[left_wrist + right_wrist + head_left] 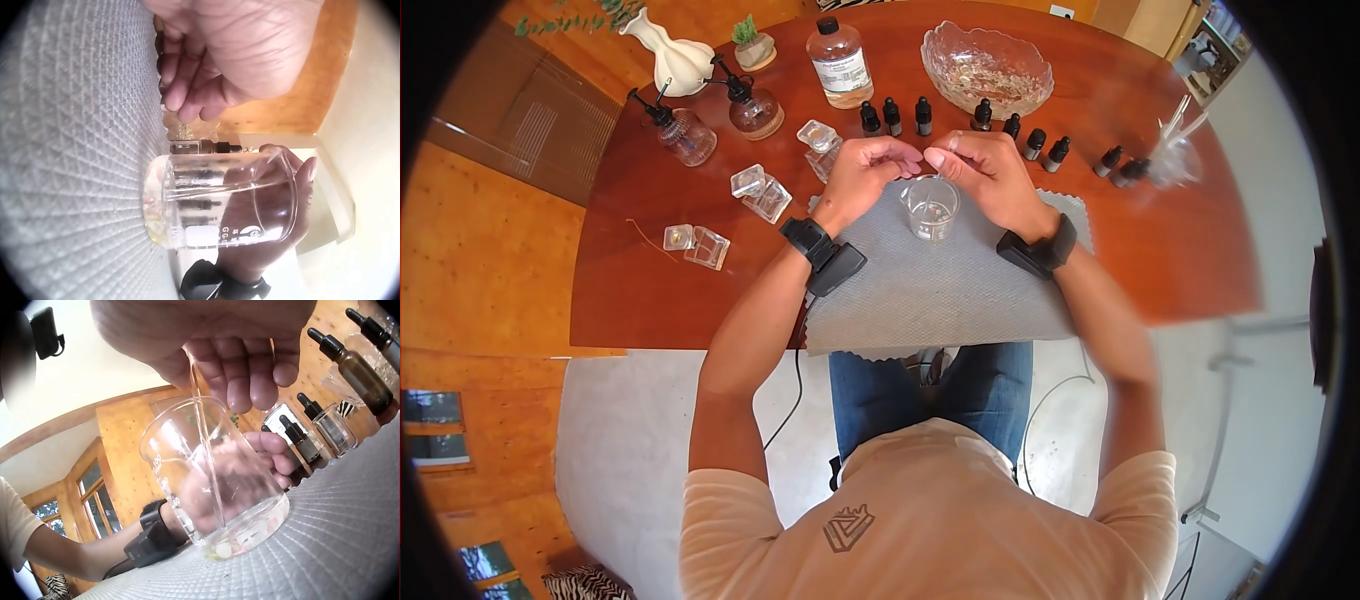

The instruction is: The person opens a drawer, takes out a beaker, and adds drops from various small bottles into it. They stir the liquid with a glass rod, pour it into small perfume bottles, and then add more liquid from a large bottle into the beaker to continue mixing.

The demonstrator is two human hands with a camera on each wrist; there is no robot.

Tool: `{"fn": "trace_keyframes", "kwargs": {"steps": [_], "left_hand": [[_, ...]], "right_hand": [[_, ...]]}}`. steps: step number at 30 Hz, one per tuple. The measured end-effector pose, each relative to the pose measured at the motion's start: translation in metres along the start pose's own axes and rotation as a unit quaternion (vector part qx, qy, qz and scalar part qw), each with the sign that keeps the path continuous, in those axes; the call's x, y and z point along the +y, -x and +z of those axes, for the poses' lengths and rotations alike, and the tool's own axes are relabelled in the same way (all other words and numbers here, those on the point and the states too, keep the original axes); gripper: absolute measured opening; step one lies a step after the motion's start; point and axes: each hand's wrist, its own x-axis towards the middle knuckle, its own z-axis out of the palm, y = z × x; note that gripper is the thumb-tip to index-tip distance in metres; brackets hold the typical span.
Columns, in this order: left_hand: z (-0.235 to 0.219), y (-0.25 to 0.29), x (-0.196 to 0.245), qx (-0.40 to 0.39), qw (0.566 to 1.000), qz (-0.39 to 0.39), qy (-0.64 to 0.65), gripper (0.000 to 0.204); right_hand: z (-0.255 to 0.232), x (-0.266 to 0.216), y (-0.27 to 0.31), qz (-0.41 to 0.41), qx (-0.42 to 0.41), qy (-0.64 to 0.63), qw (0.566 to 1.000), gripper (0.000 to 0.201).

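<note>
1. Centrally, a clear glass beaker [931,208] stood upright on a grey mat [940,290], its printed scale white, its base glinting faintly yellow and pink.
2. Mat: fine quilted texture, zigzag edge, laid over a glossy red-brown table [670,315].
3. Right hand [992,172] was above the beaker's rim, thumb and forefinger pinching a slim clear rod [206,444]; its other fingers were bent, side by side. The rod slanted down inside the beaker.
4. Left hand [866,172] hung near the beaker's other side, fingers loosely bent, tips close together.
5. Beyond: dark dropper bottles [983,116] with black tops, and a clear bowl [987,72], wavy-rimmed. Off the left hand's side: blocky clear glass bottles [707,249].
</note>
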Motion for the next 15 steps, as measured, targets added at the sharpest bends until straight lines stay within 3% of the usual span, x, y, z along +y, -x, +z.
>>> {"fn": "trace_keyframes", "kwargs": {"steps": [15], "left_hand": [[-0.0012,0.0011,0.0037,-0.015,0.999,-0.016,0.038,0.021]], "right_hand": [[0.0007,-0.0004,0.001,0.006,0.01,-0.007,1.0,0.03]]}}
